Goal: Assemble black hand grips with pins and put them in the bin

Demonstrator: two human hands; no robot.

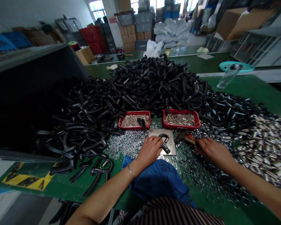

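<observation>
Striped clothing (182,215) and a bunched blue cloth (164,179) sit closest, at the desk's near edge. Beyond them, the left hand (150,148) curls its fingers around a black part (165,148), which lies on a flat metal plate (172,149) just to that hand's right. The right hand (207,148) is wrapped around the handle of a hammer (189,139), whose head points toward the plate, close beside its right edge.

The desk (269,90) is green, with worn yellow-and-black tape (28,180) at the left corner. Loose washers (126,142) spread left of the plate, larger rings (196,175) to its right, and metal cylinders (264,147) farther right. A tall heap of black pieces (154,81) rises behind. A clear bottle (229,76) stands at the right, near a turquoise tray (224,66). Stacked boxes (127,34), pale sacks (170,31) and bright windows (97,9) fill the back of the room.

Two red trays stand beyond the plate: the left tray (134,127) holds small metal bits and a dark piece (141,122), the right tray (182,127) similar bits. At far left, a large bin (37,57) faces the heap, its interior mostly too dark to read.
</observation>
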